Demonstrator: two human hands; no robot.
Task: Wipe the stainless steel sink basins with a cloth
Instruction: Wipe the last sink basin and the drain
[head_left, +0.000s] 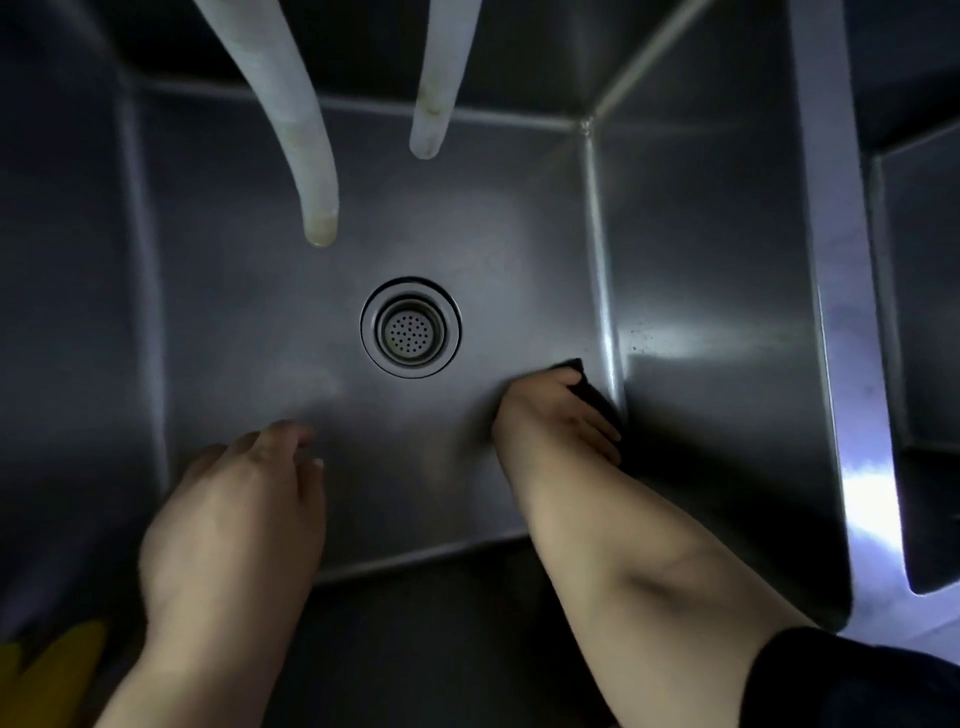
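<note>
My right hand (558, 410) is down on the floor of the stainless steel sink basin (249, 291), its grip pressing a dark, crumpled cloth (592, 392) flat against the metal. The fingers spread over the cloth and point toward the right wall; I cannot tell how far they curl round it, since most of the cloth lies hidden beneath the palm. The cloth sits right in the seam where the basin floor meets the right-hand wall, to the right of the round perforated steel drain strainer (410, 328) and apart from it.

I judge the step in hand to be wiping the floor of this basin, working at its right edge. The next move, as I read it, calls for either drawing the cloth along that seam or turning it up onto the right wall, where small dark specks (640, 332) show on the steel. Pressure needs to stay even so the cloth does not slip from under the palm.

My right forearm reaches in from the lower right, bare up to a dark sleeve (852, 680). My left hand (244, 493) hovers low over the near left part of the basin floor, loosely open, holding nothing; whether it touches the steel I cannot tell. Two pale, curved hoses (311, 156) hang in from above, ends clear of the floor. A second basin (924, 312) lies beyond the dividing rim at far right.
</note>
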